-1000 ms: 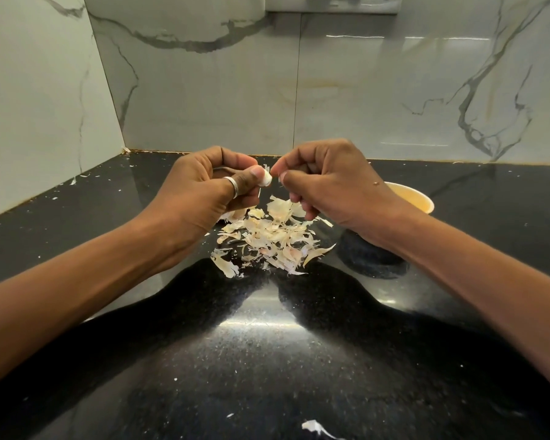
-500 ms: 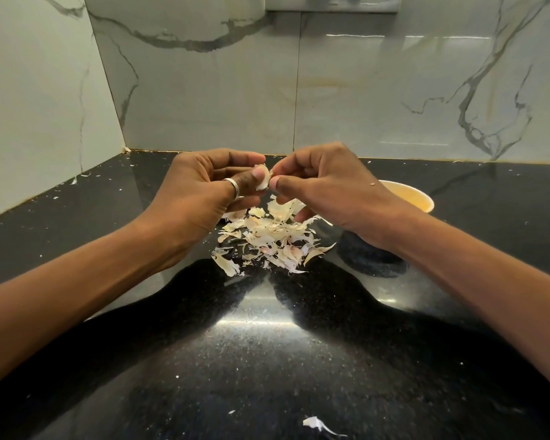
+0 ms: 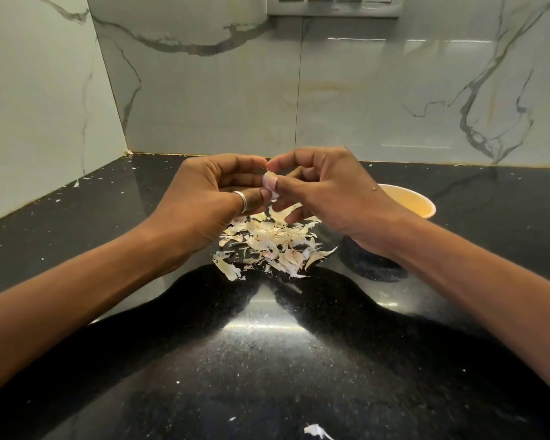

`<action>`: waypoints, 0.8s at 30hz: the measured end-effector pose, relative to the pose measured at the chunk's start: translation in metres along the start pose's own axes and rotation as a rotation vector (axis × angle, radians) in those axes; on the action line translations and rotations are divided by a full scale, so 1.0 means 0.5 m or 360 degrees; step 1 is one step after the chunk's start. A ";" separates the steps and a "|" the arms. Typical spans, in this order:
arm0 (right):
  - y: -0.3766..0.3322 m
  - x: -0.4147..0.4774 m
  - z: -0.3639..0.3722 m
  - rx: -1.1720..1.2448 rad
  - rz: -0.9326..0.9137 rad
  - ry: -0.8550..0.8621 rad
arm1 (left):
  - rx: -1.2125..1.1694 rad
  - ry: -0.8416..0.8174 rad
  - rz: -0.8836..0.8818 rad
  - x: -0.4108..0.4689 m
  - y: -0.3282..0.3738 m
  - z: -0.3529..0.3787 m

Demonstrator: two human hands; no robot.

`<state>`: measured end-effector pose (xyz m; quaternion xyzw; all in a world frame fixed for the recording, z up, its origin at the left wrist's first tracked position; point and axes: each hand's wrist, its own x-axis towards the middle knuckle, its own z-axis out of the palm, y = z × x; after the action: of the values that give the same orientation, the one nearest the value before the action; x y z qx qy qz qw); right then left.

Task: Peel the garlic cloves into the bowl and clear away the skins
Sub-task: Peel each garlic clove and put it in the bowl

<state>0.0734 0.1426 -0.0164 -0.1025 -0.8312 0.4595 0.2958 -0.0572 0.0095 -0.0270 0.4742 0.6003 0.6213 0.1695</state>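
Index fingers of both hands had lifted and reached toward each other since the prev. frame. The left thumb had slid lower on the clove, leaving more of it exposed.

- garlic clove [image 3: 270, 185]: pale, pinkish skin partly on. Held in the air above the skins, between both thumbs.
- left hand [image 3: 200, 201]: fingers curled, thumb tip pinching the clove's lower end. Wore a ring [image 3: 241, 200].
- right hand [image 3: 327, 192]: fingers curled, thumb pressed on the clove's right side, pinching it.
- skins [image 3: 273, 242]: loose pile on the countertop [image 3: 267, 360], directly under the hands.
- bowl [image 3: 416, 204]: cream inside, just right of the pile, partly hidden by the right wrist. Contents not visible.
- scrap [image 3: 315, 430]: one white bit at the near edge, well apart from the pile.
- Bkgd: marbled wall tiles [image 3: 219, 90], switch plate [image 3: 334, 6] at top.
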 end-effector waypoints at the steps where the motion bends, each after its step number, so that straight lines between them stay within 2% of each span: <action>1: -0.001 -0.001 0.000 -0.0021 -0.0009 -0.0004 | 0.0002 -0.0003 0.0006 0.000 0.002 0.000; 9: -0.003 0.000 -0.001 0.0251 0.0175 0.0103 | 0.0097 0.0096 -0.0091 0.002 -0.004 0.002; 19: -0.009 -0.004 0.004 0.0197 0.0221 0.0116 | 0.0283 0.0072 -0.0056 0.000 -0.007 0.000; 21: -0.011 -0.005 0.003 0.0252 0.0239 0.0101 | 0.0368 0.0069 0.0002 0.000 -0.009 -0.001; 24: -0.012 -0.004 0.004 0.0350 0.0271 0.0100 | 0.0639 0.0078 0.0246 -0.001 -0.012 -0.001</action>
<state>0.0745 0.1371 -0.0129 -0.1540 -0.7544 0.5678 0.2911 -0.0595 0.0100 -0.0327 0.5277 0.6779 0.5118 0.0088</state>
